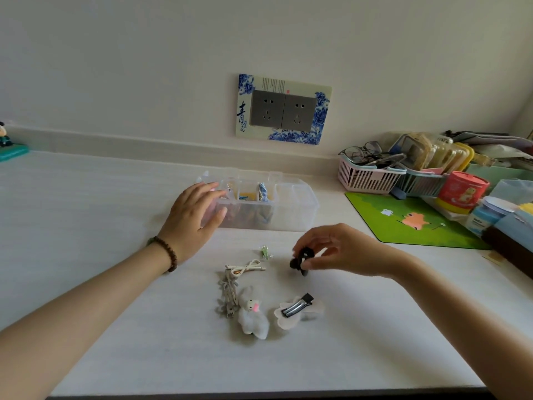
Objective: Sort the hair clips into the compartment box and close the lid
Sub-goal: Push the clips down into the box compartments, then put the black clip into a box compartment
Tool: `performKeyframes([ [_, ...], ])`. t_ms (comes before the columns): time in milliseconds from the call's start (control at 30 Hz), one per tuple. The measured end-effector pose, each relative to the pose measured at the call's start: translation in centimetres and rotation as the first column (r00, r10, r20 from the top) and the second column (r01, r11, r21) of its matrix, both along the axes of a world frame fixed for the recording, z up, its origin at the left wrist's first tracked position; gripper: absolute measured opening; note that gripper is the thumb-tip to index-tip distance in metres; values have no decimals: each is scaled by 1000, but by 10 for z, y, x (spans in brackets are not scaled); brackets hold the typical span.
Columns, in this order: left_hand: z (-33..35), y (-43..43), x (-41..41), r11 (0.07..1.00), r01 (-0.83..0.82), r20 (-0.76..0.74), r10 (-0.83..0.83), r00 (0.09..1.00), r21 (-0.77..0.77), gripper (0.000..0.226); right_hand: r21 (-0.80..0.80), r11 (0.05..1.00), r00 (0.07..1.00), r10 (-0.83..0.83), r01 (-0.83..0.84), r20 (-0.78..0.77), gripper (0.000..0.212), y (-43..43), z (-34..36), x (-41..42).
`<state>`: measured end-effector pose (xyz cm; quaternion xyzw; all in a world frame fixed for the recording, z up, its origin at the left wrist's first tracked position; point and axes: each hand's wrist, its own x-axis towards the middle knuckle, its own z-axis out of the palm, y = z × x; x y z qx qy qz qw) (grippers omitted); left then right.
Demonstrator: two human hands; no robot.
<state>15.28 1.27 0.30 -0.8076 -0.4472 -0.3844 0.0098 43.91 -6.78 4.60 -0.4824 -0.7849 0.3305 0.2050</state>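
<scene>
Over the counter (115,197), the right hand (346,249) pinching the black hair clip (298,262) should lift clear; the flat left hand (193,215) braces the compartment box (288,209).

A white flat table (86,197) stands against a pale wall. On the wall is a grey double socket with a blue flower frame (282,111). To the right sit a pink plastic basket (366,177) holding dark glasses (362,153), a green picture mat (403,223) and a round red tin (461,192). A small toy figure (4,138) stands far left.
</scene>
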Motion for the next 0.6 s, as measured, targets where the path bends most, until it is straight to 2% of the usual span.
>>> performKeyframes([
  [167,-1,3,0,1000,10,15,-10,1000,12,55,58,979,924,-166,197,-345,27,34,18,-14],
  [233,-2,4,0,1000,15,30,-15,999,6,55,97,962,888,-195,257,-415,26,54,30,-26],
  [300,-4,6,-1,1000,18,39,-18,999,-1,54,154,945,884,-201,288,-421,26,76,39,-41],
  [400,-6,8,-1,1000,17,32,-16,999,-22,57,201,943,922,-187,265,-339,26,101,41,-62],
  [500,-7,10,-1,1000,14,39,-13,999,-26,57,274,945,982,-154,179,-109,25,118,37,-74],
  [600,-7,11,-2,1000,13,46,-12,999,-26,56,273,958,988,-119,88,99,24,125,31,-78],
])
